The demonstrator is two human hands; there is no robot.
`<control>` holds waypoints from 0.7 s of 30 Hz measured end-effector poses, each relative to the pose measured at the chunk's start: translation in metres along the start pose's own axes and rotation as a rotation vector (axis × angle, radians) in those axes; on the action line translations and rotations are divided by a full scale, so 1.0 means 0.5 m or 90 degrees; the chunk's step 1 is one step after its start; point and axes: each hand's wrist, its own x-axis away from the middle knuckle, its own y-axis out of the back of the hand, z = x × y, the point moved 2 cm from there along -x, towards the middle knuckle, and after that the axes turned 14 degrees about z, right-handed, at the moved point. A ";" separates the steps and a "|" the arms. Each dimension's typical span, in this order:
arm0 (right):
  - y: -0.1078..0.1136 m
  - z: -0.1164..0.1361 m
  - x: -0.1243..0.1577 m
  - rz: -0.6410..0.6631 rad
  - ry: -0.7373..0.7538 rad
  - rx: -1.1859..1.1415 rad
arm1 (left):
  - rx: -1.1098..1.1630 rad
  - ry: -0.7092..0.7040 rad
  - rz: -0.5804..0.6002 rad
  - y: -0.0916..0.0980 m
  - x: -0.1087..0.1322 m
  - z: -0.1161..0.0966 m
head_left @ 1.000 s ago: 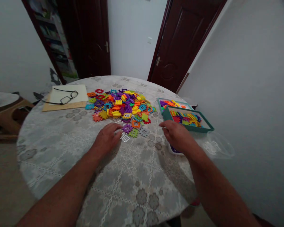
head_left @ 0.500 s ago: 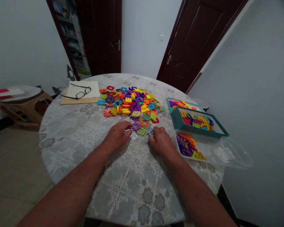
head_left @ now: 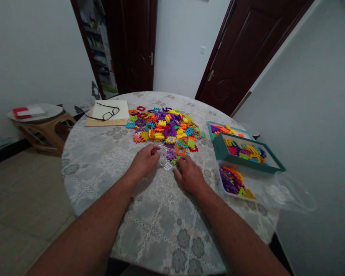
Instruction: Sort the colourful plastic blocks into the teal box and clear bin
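A heap of coloured plastic interlocking pieces (head_left: 165, 128) lies in the middle of a round table (head_left: 109, 161) covered with a lace cloth. My left hand (head_left: 145, 161) rests on the cloth at the heap's near edge, fingers curled down beside clear grid pieces (head_left: 167, 165). My right hand (head_left: 189, 175) lies just to the right of those clear pieces, fingers bent and touching pieces at the heap's edge. Whether either hand grips a piece is hidden by the fingers.
A green box (head_left: 247, 151) and its lid (head_left: 227, 130) hold more coloured pieces at the right. In front of them is a clear plastic tub (head_left: 238, 184) with pieces. Glasses (head_left: 106, 113) lie on papers at the far left. A wooden stool (head_left: 43, 126) stands left of the table.
My right hand moved left from the green box to the near edge of the heap. The left hand stayed in place. The camera view shifted, showing more of the floor at left.
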 end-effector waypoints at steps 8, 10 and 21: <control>0.036 -0.001 0.024 0.081 -0.030 0.058 | 0.096 0.021 0.008 -0.008 0.001 0.003; 0.039 -0.011 0.027 0.083 -0.025 0.046 | 0.114 0.031 0.023 -0.015 0.003 0.000; 0.024 -0.006 0.019 -0.069 0.061 -0.116 | 0.245 0.050 0.120 -0.038 0.004 0.003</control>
